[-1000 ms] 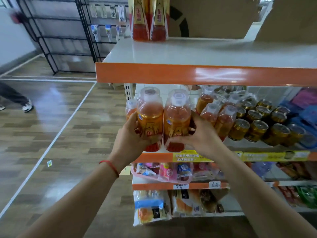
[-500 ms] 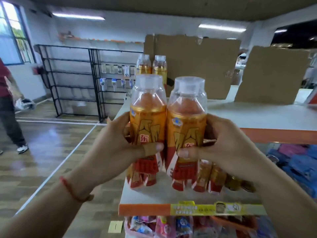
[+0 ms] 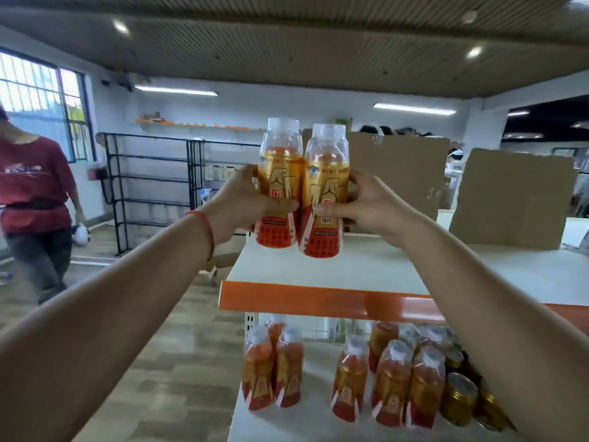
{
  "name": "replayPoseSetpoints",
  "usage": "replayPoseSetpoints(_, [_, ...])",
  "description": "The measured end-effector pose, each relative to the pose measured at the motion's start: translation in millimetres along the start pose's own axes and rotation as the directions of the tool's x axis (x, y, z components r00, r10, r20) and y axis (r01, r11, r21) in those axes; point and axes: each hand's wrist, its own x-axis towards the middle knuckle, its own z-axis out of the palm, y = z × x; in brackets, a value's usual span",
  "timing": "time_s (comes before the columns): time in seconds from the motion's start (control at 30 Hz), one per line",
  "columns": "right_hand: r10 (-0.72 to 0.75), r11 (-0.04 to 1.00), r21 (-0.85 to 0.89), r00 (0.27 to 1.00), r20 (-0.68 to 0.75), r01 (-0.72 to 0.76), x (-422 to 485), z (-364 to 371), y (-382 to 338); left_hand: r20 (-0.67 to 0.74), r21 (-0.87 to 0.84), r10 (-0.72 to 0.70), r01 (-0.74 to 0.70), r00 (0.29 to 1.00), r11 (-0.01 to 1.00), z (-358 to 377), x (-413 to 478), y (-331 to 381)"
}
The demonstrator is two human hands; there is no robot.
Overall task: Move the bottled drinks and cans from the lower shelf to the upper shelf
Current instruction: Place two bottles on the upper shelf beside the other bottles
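together, left fingers [image 3: 274, 202] and right fingers [image 3: 330, 211] clasp two bottles [image 3: 280, 173] [image 3: 325, 183] over the upper shelf [image 3: 366, 269] edge.

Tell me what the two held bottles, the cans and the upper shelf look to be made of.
The left held bottle and right held bottle: clear plastic, it seems; liquid shows through the top, with a glossy printed sleeve below. The cans: likely metal, with shiny gold sides and rims. The upper shelf: probably painted metal, with a smooth matte white top and a glossy orange front edge.
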Motion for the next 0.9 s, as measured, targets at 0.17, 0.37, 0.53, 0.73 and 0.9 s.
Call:
replayPoseSetpoints(0.17, [0.083,0.997,0.003,0.997,-0.012,-0.083,53.0,2.4,42.7,-0.052,-0.045,-0.081,0.079,0.995,0.996,17.6,39.9,-22.2])
replayPoseSetpoints(0.37, [0.110,0.992,-0.046,0.991,-0.075,-0.113,84.7,5.5,85.6,-0.080,-0.087,-0.156,0.149,0.985,0.985,26.5,75.3,-49.6])
replayPoseSetpoints(0.53, [0.118,0.993,0.003,0.990,-0.081,-0.118,94.2,4.6,94.4,-0.064,-0.048,-0.139,0.136,0.988,0.990,27.5,88.6,-61.5])
replayPoseSetpoints(0.73, [0.127,0.992,0.000,0.989,-0.082,-0.127,95.5,11.4,98.2,-0.044,0.062,-0.111,0.114,0.993,0.992,41.6,96.7,-69.8])
replayPoseSetpoints(0.9, [0.125,0.990,-0.044,0.983,-0.135,-0.131,100.5,13.7,99.7,-0.072,0.068,-0.113,0.118,0.991,0.991,44.8,108.3,-77.8])
